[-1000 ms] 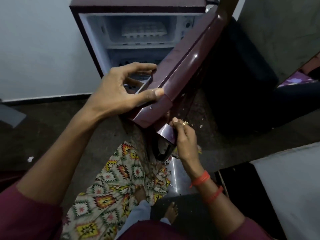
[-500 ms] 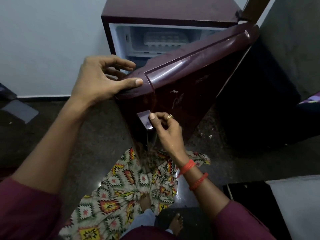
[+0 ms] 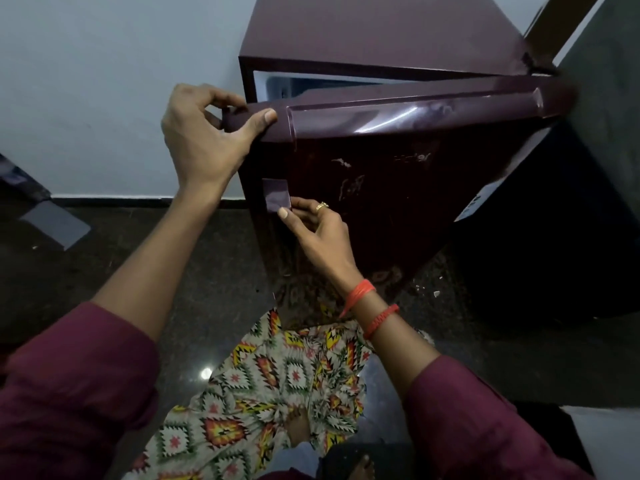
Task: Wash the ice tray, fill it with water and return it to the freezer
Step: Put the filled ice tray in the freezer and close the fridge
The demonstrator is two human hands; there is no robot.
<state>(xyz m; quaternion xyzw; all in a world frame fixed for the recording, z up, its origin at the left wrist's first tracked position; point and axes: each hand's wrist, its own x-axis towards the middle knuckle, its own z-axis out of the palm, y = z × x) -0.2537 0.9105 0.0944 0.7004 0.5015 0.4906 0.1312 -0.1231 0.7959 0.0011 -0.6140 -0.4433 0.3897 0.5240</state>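
Left hand (image 3: 204, 133) curled over the maroon fridge door (image 3: 398, 161) top corner, thumb pressed on front, right hand (image 3: 322, 230) pinching the door's handle tab (image 3: 276, 195), door nearly shut

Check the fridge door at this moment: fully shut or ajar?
Ajar. A gap shows white interior between the fridge door and cabinet; left hand grips its corner.

Maroon sleeves (image 3: 79, 386), two orange wristbands (image 3: 370, 306), gold ring (image 3: 322, 206), patterned skirt (image 3: 263, 386).

Maroon fridge (image 3: 381, 32), glossy door (image 3: 398, 188) nearly shut, narrow gap at top
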